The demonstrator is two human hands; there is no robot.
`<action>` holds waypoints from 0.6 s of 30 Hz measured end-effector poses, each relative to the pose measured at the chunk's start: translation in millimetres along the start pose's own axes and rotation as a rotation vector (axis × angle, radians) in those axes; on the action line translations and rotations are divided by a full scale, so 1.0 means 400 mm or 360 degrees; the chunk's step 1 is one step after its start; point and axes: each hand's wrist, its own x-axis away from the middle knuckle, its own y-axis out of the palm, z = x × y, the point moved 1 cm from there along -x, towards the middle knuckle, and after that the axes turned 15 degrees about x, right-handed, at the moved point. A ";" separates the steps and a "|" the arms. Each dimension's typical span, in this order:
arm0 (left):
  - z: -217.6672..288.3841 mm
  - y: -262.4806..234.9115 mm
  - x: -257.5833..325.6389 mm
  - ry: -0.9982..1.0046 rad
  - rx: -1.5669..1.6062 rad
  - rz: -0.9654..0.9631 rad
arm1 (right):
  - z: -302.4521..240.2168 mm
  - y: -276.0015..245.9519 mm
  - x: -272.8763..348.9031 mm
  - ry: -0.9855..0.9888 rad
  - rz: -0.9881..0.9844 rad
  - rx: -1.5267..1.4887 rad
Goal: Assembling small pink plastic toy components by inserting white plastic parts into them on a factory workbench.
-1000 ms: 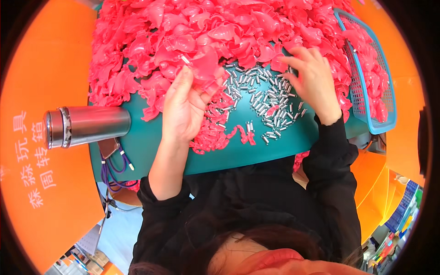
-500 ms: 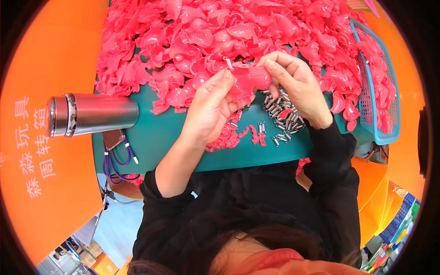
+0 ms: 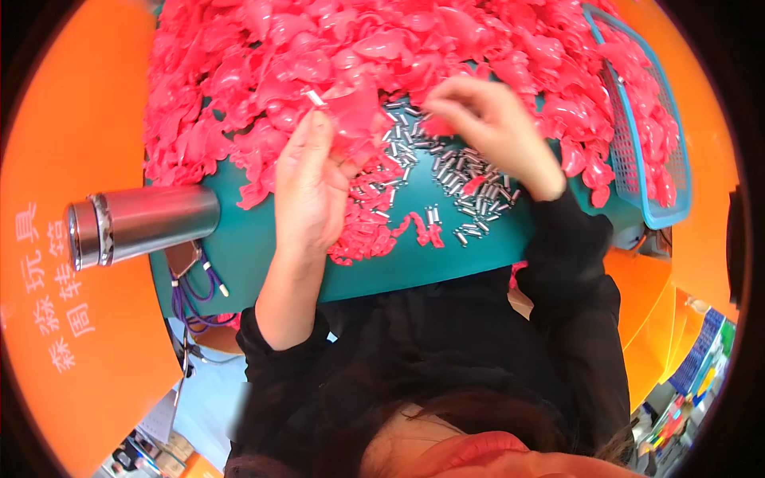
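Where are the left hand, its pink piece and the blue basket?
Left hand (image 3: pixel 311 190): head view, on its middle.
Pink piece (image 3: pixel 356 115): head view, on its broad face.
Blue basket (image 3: pixel 668 217): head view, on its near rim.

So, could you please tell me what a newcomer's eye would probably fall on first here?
Probably the great heap of glossy pink pieces across the far side of the green table. Next might come the small silvery cylinders scattered between the hands, and the steel flask at the table's left edge. The light-blue basket at the right, holding more pink pieces, also stands out.
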 end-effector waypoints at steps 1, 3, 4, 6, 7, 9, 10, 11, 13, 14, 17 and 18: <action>0.001 0.003 0.002 0.0009 0.0024 0.0010 | -0.011 0.018 0.003 -0.0001 -0.0039 0.0207; -0.005 0.001 0.001 -0.0028 0.0068 -0.0013 | -0.002 0.058 0.007 -0.0162 0.0085 0.0405; -0.009 0.002 0.001 -0.0030 0.0056 0.0000 | 0.004 0.062 0.007 -0.0239 0.0183 0.0504; -0.005 -0.001 -0.003 -0.0011 0.0048 0.0005 | 0.000 0.035 0.014 -0.0264 0.0357 0.0668; -0.001 -0.001 -0.002 -0.0014 0.0050 -0.0008 | -0.009 0.021 0.012 -0.0314 0.0509 0.0810; 0.007 -0.002 -0.003 0.0062 0.0102 0.0017 | 0.005 -0.072 0.041 -0.0168 0.0733 0.0783; 0.012 -0.009 -0.004 0.0062 0.0128 -0.0007 | -0.009 -0.123 0.071 -0.0035 0.0744 0.1130; 0.016 -0.010 0.001 0.0087 0.0126 0.0004 | -0.013 -0.158 0.106 0.0015 0.0660 0.1427; 0.021 -0.004 0.002 0.0100 0.0178 -0.0012 | 0.009 -0.188 0.158 0.0045 0.0425 0.1771; 0.019 0.002 0.000 0.0095 0.0186 -0.0021 | 0.023 -0.187 0.169 -0.0018 0.0426 0.1801; 0.006 0.000 0.005 0.0056 0.0190 0.0029 | 0.061 -0.169 0.173 -0.0180 0.0429 0.1847; 0.003 -0.004 0.008 0.0040 0.0184 0.0019 | 0.059 -0.165 0.168 -0.0252 0.0436 0.1878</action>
